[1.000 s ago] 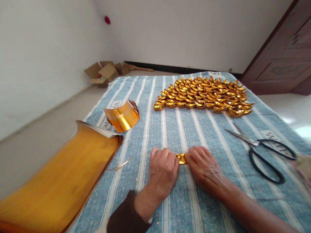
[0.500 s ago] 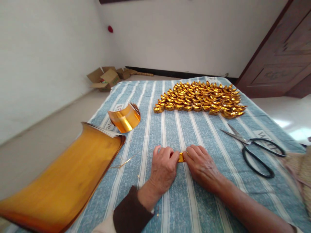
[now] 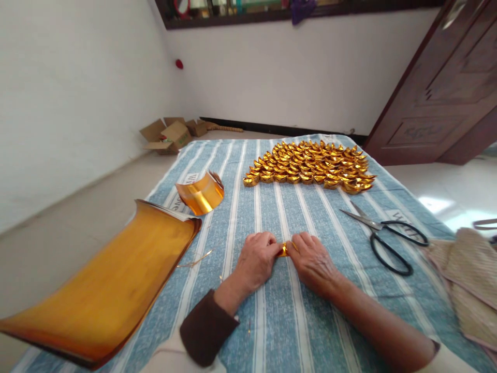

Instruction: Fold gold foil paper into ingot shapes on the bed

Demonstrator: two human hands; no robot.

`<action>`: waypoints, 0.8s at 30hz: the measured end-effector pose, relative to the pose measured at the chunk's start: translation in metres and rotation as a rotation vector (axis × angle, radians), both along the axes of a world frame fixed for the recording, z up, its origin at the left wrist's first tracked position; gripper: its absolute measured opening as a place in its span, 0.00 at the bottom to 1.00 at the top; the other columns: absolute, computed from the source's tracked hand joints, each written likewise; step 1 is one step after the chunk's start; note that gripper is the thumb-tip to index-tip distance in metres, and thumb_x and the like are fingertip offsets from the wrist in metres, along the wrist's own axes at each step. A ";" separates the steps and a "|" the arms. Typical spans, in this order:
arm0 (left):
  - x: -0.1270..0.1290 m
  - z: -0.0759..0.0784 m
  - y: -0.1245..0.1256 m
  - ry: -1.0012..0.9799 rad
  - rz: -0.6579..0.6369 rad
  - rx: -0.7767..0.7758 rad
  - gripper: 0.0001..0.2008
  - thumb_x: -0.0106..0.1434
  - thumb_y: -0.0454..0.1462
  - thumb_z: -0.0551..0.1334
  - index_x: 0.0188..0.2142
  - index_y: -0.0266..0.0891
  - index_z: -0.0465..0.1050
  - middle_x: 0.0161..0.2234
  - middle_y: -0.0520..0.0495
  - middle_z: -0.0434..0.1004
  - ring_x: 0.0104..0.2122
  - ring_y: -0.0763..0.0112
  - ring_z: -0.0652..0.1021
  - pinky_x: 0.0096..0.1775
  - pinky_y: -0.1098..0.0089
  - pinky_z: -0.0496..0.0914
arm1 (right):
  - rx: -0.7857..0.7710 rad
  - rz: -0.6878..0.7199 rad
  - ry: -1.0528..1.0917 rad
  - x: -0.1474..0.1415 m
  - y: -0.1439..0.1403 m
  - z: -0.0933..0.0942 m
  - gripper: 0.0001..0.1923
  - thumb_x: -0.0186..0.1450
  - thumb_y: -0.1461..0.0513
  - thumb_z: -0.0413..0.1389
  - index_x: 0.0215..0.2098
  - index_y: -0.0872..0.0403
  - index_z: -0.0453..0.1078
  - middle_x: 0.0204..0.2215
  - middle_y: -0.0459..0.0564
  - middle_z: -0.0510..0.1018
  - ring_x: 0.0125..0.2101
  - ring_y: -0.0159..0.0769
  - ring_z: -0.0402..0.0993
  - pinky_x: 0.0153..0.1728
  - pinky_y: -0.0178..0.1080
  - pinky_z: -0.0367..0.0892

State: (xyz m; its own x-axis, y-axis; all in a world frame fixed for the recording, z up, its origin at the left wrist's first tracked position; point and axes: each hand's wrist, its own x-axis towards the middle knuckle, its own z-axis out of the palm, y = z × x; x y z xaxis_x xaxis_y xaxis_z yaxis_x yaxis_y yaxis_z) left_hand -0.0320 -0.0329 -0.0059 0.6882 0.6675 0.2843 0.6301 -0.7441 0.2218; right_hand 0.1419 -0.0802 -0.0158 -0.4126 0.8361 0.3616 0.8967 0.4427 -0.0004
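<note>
1. The left hand (image 3: 256, 259) and right hand (image 3: 312, 261) meet fingertip to fingertip, both pinching a small gold foil piece (image 3: 283, 250) (mostly hidden between them) low over the striped cloth (image 3: 295, 321).
2. At 12 o'clock lies a bed of folded gold ingots (image 3: 310, 166).
3. Scissors (image 3: 384, 235) lie at 2 o'clock, blades apart.
4. At 9 o'clock a stack of gold sheets (image 3: 112, 290); at 11, a curled gold sheet (image 3: 201, 194).

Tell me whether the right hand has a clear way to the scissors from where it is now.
Probably yes. The right hand pinches the gold foil piece with the left hand, and only bare striped cloth lies between it and the scissors. It would need to let go first.
</note>
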 end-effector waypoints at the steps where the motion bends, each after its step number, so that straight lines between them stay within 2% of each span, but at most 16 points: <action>1: -0.001 0.000 0.001 -0.010 -0.004 -0.012 0.06 0.66 0.33 0.61 0.36 0.42 0.77 0.32 0.50 0.72 0.33 0.69 0.72 0.37 0.66 0.63 | -0.003 -0.003 0.004 0.000 0.000 -0.001 0.08 0.67 0.70 0.51 0.34 0.56 0.69 0.30 0.51 0.69 0.32 0.41 0.60 0.29 0.41 0.55; 7: -0.007 -0.004 0.006 -0.049 -0.024 -0.077 0.08 0.65 0.32 0.62 0.40 0.46 0.78 0.35 0.52 0.73 0.37 0.69 0.74 0.41 0.64 0.62 | -0.020 -0.032 0.044 0.000 0.001 -0.003 0.08 0.66 0.71 0.53 0.32 0.55 0.69 0.30 0.49 0.69 0.32 0.39 0.60 0.30 0.40 0.55; 10: -0.008 -0.007 0.007 -0.068 -0.025 -0.089 0.09 0.65 0.33 0.62 0.41 0.48 0.78 0.35 0.51 0.73 0.37 0.69 0.74 0.42 0.63 0.62 | -0.028 -0.075 0.083 -0.003 -0.001 -0.002 0.07 0.67 0.67 0.53 0.31 0.54 0.70 0.30 0.49 0.70 0.33 0.39 0.61 0.31 0.40 0.55; 14: -0.008 -0.008 0.008 -0.086 -0.028 -0.081 0.09 0.65 0.33 0.61 0.41 0.48 0.78 0.35 0.51 0.73 0.37 0.70 0.74 0.42 0.64 0.63 | -0.016 -0.138 0.116 -0.009 -0.003 -0.001 0.07 0.68 0.63 0.54 0.31 0.54 0.70 0.30 0.49 0.70 0.35 0.39 0.63 0.32 0.40 0.54; 24: -0.007 -0.004 0.006 -0.102 -0.026 -0.101 0.10 0.64 0.31 0.61 0.41 0.46 0.78 0.36 0.50 0.73 0.38 0.68 0.74 0.43 0.63 0.63 | 0.015 -0.320 0.245 -0.026 -0.006 -0.002 0.07 0.66 0.60 0.57 0.30 0.53 0.72 0.31 0.50 0.72 0.36 0.40 0.65 0.35 0.41 0.55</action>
State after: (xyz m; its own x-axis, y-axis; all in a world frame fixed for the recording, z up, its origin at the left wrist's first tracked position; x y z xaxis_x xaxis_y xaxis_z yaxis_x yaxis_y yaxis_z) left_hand -0.0395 -0.0272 -0.0097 0.6769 0.6782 0.2862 0.5810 -0.7309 0.3581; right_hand 0.1160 -0.0866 -0.0177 -0.0325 0.9021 0.4303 0.9634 0.1429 -0.2269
